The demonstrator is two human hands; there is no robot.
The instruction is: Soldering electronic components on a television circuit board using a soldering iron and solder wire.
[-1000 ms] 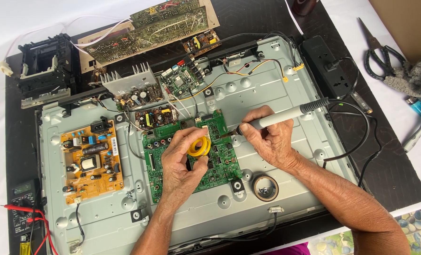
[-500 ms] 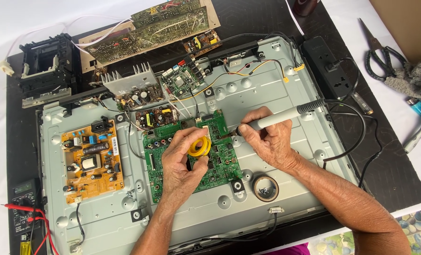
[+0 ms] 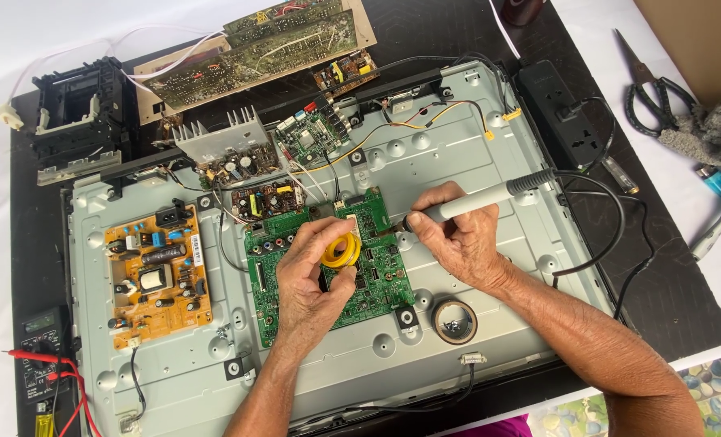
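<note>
My left hand [image 3: 316, 279] holds a small yellow spool [image 3: 341, 252] over the green circuit board [image 3: 384, 279] mounted on a grey metal back panel [image 3: 457, 162]. My right hand [image 3: 456, 239] grips a grey soldering iron [image 3: 478, 198] like a pen. Its tip points left and down at the board's upper edge, just right of the spool. The iron's black cord [image 3: 607, 235] loops off to the right.
An orange power board [image 3: 154, 275] sits on the panel's left. Smaller boards and a heatsink [image 3: 219, 137] lie above. A tape roll [image 3: 455, 321] rests below my right hand. A power strip [image 3: 559, 113], scissors [image 3: 648, 89] and a multimeter [image 3: 40, 352] lie around the panel.
My right hand and the soldering iron shifted slightly, with the tip staying at the green board's top edge. My left hand with the yellow spool has barely moved.
</note>
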